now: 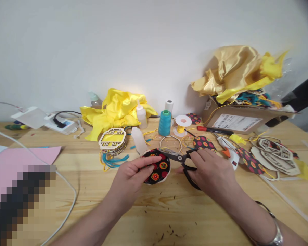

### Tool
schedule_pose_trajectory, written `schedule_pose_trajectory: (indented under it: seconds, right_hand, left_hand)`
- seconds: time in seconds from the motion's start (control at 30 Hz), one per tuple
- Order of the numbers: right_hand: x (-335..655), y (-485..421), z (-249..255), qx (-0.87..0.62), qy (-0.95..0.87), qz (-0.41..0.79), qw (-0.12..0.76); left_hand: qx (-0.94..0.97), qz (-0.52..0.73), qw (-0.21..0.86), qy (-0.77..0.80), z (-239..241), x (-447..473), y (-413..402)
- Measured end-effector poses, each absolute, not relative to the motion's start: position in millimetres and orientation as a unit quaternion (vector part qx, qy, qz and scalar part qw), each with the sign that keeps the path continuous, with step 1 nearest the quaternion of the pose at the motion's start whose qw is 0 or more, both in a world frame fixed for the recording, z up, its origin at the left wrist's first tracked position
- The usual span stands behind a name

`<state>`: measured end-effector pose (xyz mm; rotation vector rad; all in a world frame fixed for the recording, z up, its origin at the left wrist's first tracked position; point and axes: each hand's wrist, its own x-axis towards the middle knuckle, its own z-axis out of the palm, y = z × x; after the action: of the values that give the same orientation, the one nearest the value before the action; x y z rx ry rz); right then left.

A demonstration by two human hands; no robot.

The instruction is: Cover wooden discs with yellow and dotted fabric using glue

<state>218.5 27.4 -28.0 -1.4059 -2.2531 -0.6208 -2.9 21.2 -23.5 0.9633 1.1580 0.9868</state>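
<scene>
Scissors (pixel 178 157) with black handles sit in my right hand (pixel 212 172), fingers closed through the loops. Their long axis runs almost level, left to right, with the blades pointing left and the tips at the upper edge of the floral fabric disc (pixel 157 169). My left hand (pixel 132 177) pinches that disc above the wooden table (pixel 169 212). The cardboard box (pixel 246 131) carries a white label, too small to read.
</scene>
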Motion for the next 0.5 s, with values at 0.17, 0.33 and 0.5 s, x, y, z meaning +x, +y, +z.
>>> schedule_pose_trajectory:
  seconds: [0.17,0.33,0.5]
  right_hand:
    - [217.6,26.0,-26.1,-0.511,-0.806,-0.227,0.192]
    - [217.3,25.9,-26.5,-0.507,-0.806,-0.235,0.193]
    - [218.0,25.1,-25.7,-0.504,-0.808,-0.236,0.194]
  left_hand:
    - [0.428,0.429,0.612,0.508,-22.9,-1.5,22.0]
    - [0.437,0.427,0.601,0.516,-21.1,-0.5,21.9]
    - [0.433,0.422,0.604,0.518,-20.6,0.0,22.4]
